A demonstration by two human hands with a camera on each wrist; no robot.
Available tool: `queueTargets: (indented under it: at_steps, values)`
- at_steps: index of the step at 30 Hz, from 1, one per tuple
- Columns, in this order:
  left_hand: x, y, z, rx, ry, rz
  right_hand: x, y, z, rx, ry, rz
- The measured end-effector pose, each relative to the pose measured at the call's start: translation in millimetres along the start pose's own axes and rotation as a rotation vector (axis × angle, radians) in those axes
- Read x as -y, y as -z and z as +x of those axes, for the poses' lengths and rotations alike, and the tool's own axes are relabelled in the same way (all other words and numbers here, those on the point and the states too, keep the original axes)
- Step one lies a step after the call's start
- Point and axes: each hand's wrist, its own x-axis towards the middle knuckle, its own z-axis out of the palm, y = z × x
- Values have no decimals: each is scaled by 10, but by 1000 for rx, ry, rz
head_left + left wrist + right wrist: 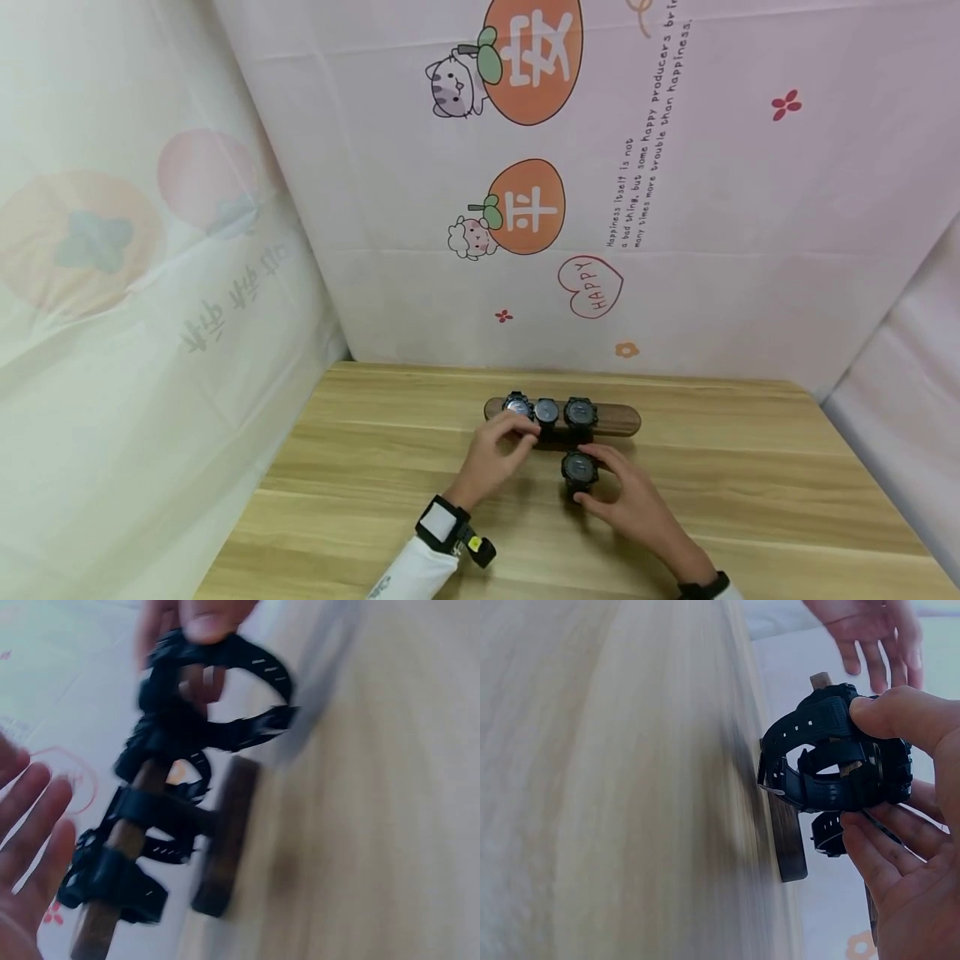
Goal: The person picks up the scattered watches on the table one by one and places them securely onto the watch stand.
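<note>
My right hand (633, 504) pinches a black wristwatch (580, 468) between thumb and fingers, just in front of a wooden watch stand (618, 420). Its strap is buckled into a loop, as the right wrist view shows with the watch (817, 727) in my grip. Three dark watches hang on the stand's bar: the left watch (517, 406), the middle watch (547, 412) and the right watch (581, 414). My left hand (491, 458) is near the left end of the bar, fingers loosely extended and holding nothing. In the left wrist view the left hand (34, 855) is apart from the watches.
Under the stand lies a wood-grain tabletop (360, 475). A printed white cloth (412, 308) hangs behind it, and another pale cloth (150, 417) hangs on the left. A strapped device (441, 523) sits on my left wrist.
</note>
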Motion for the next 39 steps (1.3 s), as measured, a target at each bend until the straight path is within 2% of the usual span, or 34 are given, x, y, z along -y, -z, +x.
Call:
queueTargets:
  at_steps: [1,4,6,8,11,14,19,22,31,39]
  values:
    - [22,35,16,-48,-7,0,-2,4,-5,1,-6,0]
    - [89,146,50,-168,31,5,-15,16,-11,4,-20,6]
    - [129,212,69,-214,63,34,-28,23,-13,4,-26,3]
    - [162,262,77,-228,104,74,-42,31,-15,3,-28,0]
    - [206,305,74,-207,175,118,-63,44,-18,-1,-28,-6]
    - [259,322,57,-157,236,133,-78,62,-20,-5,-31,-7]
    - [328,320,22,-46,344,100,-103,96,-19,-10,-24,-8]
    - [353,308,9,-12,392,69,-124,117,-16,-19,-9,-12]
    - [450,291,-4,-25,412,60,-207,217,3,-37,19,-45]
    - [470,290,-11,-33,411,49,-285,332,2,-116,81,-111]
